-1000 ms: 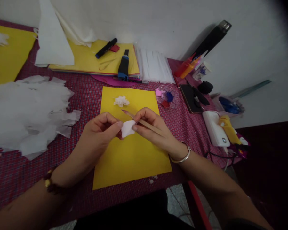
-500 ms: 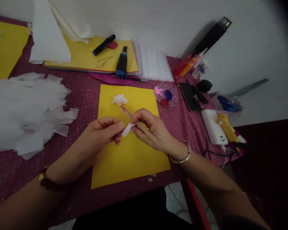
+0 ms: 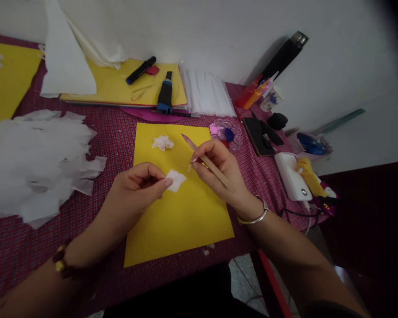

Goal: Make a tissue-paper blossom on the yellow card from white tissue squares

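Note:
My left hand [image 3: 137,187] pinches a small white tissue piece [image 3: 176,180] over a yellow sheet [image 3: 182,212] on the red checked tablecloth. My right hand [image 3: 219,170] grips a thin wooden pencil [image 3: 202,157] that points up and to the left, and a tiny white scrap sits at its fingertips. The two hands are a short way apart. A crumpled white tissue flower [image 3: 162,142] lies near the top of the yellow sheet, beyond both hands.
A heap of white tissue pieces [image 3: 33,163] covers the left. At the back lie yellow paper [image 3: 119,86], a black marker [image 3: 140,70], a blue-black cutter [image 3: 165,93] and white strips [image 3: 207,92]. A paint palette [image 3: 227,132], bottles [image 3: 252,93], a glue gun [image 3: 310,174] stand right.
My right hand has pulled away to the right and lifted the pencil off the tissue piece. The tissue piece stays in my left fingers and has opened out flatter.

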Demonstrator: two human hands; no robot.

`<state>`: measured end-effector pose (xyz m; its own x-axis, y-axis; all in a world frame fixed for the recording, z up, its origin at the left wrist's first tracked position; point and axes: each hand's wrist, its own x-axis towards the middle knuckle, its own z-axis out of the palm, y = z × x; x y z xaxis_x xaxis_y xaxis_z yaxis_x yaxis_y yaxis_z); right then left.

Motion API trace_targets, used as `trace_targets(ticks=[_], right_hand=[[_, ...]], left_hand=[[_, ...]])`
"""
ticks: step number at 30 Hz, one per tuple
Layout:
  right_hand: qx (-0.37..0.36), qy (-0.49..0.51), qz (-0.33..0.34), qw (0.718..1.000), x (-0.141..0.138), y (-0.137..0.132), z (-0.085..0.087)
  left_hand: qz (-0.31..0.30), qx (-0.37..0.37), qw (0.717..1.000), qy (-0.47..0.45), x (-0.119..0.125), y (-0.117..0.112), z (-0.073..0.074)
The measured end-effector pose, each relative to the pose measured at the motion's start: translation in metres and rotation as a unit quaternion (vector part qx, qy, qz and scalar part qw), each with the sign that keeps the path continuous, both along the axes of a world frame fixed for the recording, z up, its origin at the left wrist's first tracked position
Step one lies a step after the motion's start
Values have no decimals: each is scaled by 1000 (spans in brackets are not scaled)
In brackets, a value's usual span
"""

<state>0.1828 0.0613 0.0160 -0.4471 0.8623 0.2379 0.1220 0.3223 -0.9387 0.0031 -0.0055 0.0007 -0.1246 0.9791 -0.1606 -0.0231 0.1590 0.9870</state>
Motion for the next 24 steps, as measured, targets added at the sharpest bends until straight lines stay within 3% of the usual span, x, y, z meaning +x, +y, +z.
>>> trace_targets(ticks=[5,10,12,15,19,22,24], right_hand=[[-38,20,44,998,1,-1,0],[-9,-6,17,1000,10,7,6],[-1,-46,24,999,14,9,10],[-17,-73,17,997,14,7,14],[-89,-44,65,993,7,-2,11],[-182,0,122,976,0,-10,7],[-231,32,160,959,-4,-15,3]], left_hand=[[-4,-2,1000,-24,1,0,-1],[39,-25,995,-86,1,3,-1],[48,-6,997,-64,0,2,-2],[57,75,994,60,-1,-1,-4],[53,239,931,271,-6,-8,0],[59,321,878,350,-11,-11,8],[55,351,857,372,-12,-12,12]])
